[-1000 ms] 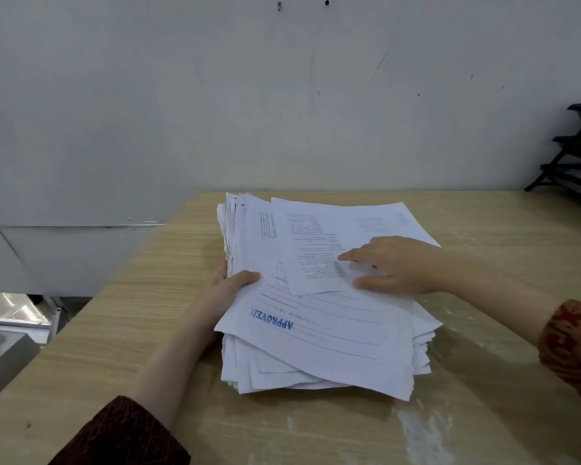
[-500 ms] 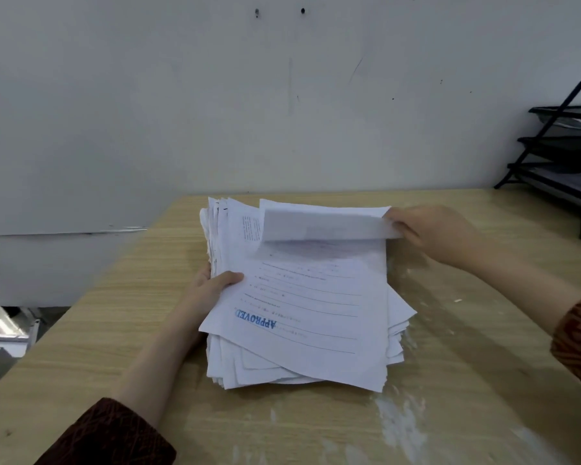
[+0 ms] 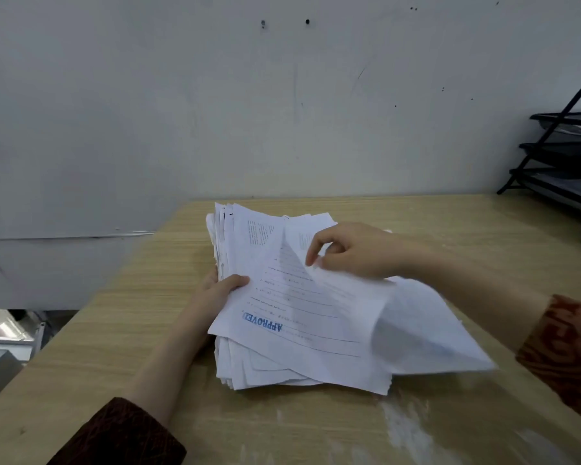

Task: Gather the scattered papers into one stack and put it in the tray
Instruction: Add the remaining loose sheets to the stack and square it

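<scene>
Head view: on the wooden counter (image 3: 114,347) lies a ragged paper stack (image 3: 282,330). Left hand (image 3: 220,292) grips its left edge, thumb on top. Right hand (image 3: 353,251) pinches a loose sheet (image 3: 416,323) above it. Black tiered tray (image 3: 564,156) stands far right.

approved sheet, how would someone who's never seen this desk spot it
Start at the wooden table and find the ragged paper stack at its middle, steadied by the left hand. The approved sheet lies on top, the only page with a blue APPROVED stamp, near its front left corner.
</scene>
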A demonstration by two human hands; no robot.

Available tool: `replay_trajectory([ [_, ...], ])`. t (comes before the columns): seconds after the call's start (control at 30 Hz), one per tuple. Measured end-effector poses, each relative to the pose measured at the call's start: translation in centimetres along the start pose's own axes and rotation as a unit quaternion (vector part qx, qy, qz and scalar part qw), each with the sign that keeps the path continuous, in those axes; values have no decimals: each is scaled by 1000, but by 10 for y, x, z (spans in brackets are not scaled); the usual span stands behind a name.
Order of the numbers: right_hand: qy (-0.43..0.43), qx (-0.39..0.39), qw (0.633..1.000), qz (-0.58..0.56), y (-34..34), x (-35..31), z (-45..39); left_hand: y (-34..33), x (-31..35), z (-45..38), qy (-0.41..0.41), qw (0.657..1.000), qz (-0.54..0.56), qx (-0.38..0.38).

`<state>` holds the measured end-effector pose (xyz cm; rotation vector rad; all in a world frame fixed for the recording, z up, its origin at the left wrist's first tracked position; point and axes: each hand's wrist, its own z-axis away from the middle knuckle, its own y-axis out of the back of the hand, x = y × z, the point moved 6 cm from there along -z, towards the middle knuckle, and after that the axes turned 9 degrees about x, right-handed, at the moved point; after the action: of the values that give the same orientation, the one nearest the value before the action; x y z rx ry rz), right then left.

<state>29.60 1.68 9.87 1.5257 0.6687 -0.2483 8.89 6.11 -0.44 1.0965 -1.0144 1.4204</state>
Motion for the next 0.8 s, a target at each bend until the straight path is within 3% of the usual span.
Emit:
replay_trajectory([
  [0.1,-52,-69,980,-178,-29,-6,-8,1,-1,0,-3,1000,9,2],
  [0.17,-66,-34,974,-214,-26,3,-11,0,2,1,-9,1000,11,5],
  [0.27,-84,161,981,-64,13,48,-5,-3,7,3,-35,999,-13,9],
  [0.33,-137,229,962,62,28,82,8,-2,5,2,-41,999,-31,5],
  [0.4,-191,185,959,96,24,106,20,-4,5,0,-38,998,-40,-10],
  [0.5,-219,124,968,-5,5,124,27,-2,5,-2,-38,999,-31,-7],
  [0.6,-209,223,951,-39,17,139,22,-2,2,0,-30,1000,-6,-6],
  [0.7,-171,359,917,17,57,139,18,-1,2,0,-31,999,-5,-4],
  [0.8,-18,509,860,19,104,98,26,-3,2,1,-19,1000,1,-12],
])
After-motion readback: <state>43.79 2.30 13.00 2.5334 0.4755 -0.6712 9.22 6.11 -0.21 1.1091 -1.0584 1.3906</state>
